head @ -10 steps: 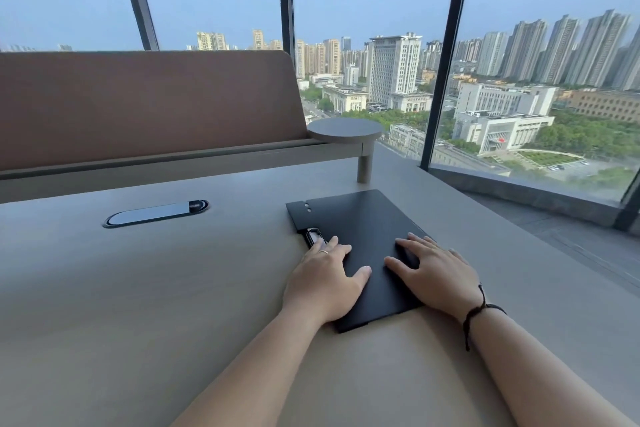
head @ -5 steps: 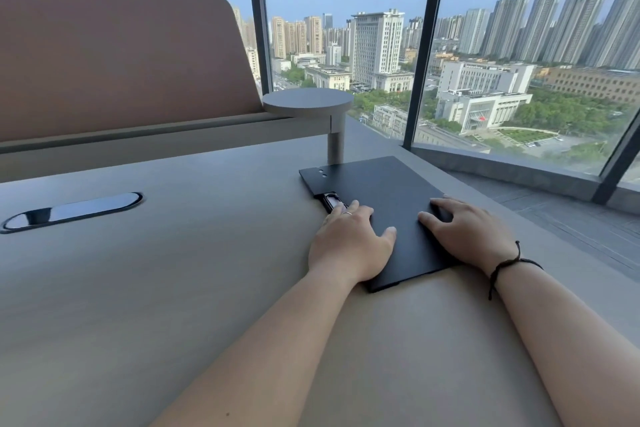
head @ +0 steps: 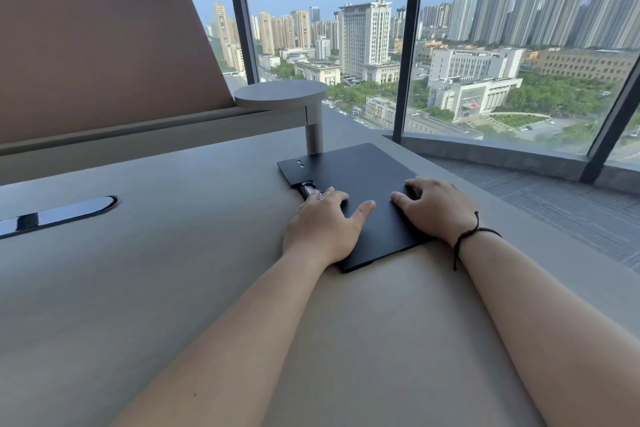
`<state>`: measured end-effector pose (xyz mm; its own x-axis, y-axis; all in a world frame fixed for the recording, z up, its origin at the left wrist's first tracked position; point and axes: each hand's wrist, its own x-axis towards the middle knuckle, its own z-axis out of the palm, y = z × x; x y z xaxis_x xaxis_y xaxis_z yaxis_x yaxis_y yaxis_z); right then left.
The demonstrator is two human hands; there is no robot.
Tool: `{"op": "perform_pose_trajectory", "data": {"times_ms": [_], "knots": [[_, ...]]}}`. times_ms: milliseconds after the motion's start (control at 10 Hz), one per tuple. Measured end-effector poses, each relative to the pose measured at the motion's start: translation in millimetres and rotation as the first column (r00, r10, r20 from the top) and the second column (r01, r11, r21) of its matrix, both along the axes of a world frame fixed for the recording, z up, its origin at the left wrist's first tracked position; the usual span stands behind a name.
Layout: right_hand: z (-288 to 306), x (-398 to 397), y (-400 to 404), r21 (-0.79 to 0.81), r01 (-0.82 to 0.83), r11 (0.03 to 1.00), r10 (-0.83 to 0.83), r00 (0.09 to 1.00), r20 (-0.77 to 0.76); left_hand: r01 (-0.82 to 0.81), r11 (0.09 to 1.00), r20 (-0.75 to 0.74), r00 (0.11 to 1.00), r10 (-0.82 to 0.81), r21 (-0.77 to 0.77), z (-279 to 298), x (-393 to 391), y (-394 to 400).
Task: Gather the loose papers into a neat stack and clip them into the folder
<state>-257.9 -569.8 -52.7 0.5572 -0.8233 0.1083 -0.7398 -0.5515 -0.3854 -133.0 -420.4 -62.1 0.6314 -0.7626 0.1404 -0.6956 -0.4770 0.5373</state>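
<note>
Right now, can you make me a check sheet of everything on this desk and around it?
Surface: pale desk, bare apart from the items below.
Job's things: black folder lies closed and flat on the desk; its clip shows at the left edge. Loose papers: nothing seen.
Clutter: nothing seen.
Grips: left hand flat on the folder's left edge, ring on one finger; right hand flat on its right side, black cord at the wrist.
Cables: nothing seen; a dark oval cable port sits in the desk.
Surroundings: padded divider, small round shelf, big windows over a city.
</note>
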Motion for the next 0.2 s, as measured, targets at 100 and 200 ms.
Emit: {"op": "perform_pose_trajectory", "data": {"times_ms": [100, 200], "knots": [[1, -6, 5, -0.043, 0.072, 0.996, -0.066, 0.989, 0.129, 0.023, 0.991, -0.086, 0.996, -0.035, -0.130, -2, 2, 9], [5, -2, 35, -0.204, 0.064, 0.977, -0.014, 0.971, 0.238, -0.014, 0.962, -0.132, 0.991, -0.022, -0.271, -1, -3, 29]]}}
